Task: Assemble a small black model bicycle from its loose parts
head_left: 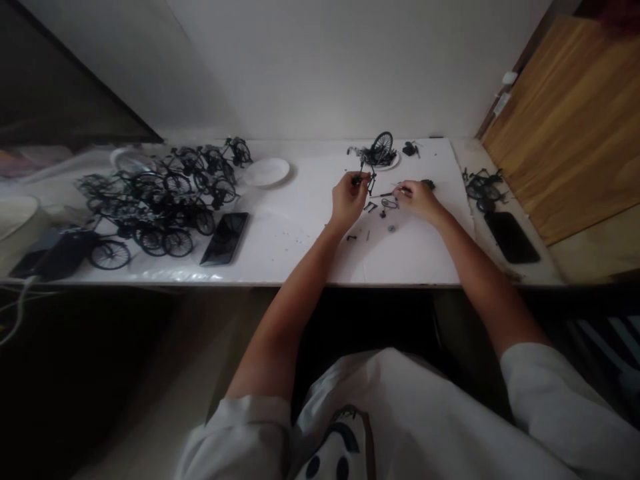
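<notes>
My left hand (347, 200) is closed on a dark miniature bicycle frame (373, 180), held tilted above the white board. Thumb and fingers pinch it, covering part of the frame. To its right, my right hand (419, 199) grips a slim dark rod-like tool (384, 195) whose tip points left, close to the frame; its exact kind is too small to tell. Loose black bicycle parts (389, 203) lie between and below the hands, along with a small grey disc (391, 229). Just beyond the hands, spoked wheels (383, 145) and other dark parts are heaped on a small white dish (396, 162).
Many miniature bicycles (165, 193) crowd the left side of the table. Near them are a white plate (270, 171) and a phone (225, 239). At right lie another phone (512, 237) and a dark model bicycle (484, 187), beside a wooden panel (575, 127). A wall stands behind.
</notes>
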{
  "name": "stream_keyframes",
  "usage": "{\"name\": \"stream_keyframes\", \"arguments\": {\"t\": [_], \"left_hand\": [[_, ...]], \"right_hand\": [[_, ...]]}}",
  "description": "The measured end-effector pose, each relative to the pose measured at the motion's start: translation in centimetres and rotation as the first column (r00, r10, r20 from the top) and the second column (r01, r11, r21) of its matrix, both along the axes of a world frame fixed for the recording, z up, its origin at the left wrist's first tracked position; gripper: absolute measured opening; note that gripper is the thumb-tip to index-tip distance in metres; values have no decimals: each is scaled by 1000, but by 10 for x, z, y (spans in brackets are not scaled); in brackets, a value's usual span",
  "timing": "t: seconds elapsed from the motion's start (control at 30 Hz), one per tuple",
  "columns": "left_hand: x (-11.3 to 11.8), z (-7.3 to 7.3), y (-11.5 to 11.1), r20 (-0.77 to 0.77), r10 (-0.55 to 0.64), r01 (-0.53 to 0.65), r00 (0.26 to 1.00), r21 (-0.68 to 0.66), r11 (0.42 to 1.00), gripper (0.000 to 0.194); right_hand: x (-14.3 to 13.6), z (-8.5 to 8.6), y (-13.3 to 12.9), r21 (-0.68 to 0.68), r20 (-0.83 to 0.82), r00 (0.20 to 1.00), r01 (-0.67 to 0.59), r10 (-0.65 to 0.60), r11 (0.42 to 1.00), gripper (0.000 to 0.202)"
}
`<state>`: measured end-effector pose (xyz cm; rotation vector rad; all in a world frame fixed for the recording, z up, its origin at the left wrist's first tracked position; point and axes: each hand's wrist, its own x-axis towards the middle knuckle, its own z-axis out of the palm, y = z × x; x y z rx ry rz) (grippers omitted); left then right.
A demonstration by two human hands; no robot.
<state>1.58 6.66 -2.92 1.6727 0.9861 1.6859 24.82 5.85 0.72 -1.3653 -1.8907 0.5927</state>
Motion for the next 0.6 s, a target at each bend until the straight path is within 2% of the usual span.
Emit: {"name": "stream_keyframes", "arguments": {"t": [0.13,0.3,0.4,0.5,0.6], "left_hand": [[0,1,1,13,14,-13,1000,-24,1000,33],[-4,2,3,24,39,-39,999,-10,999,31],[-4,1,4,26,43,-43,999,-1,999,29],[-4,1,4,18,52,-52,998,-4,999,28],[-4,0,5,0,58,-58,998,-22,998,25]], "right_hand": [[-4,-1,-4,-4,-60,998,-28,28,1000,28],[-12,8,-14,-29,-228,967,-123,113,992,44],[-14,11,-14,-29,-291,949,-137,123,990,50],[-11,11,-11,11,-296,949,-112,110,994,48],[-6,6,-7,68,-220,968,-111,124,991,43]]}}
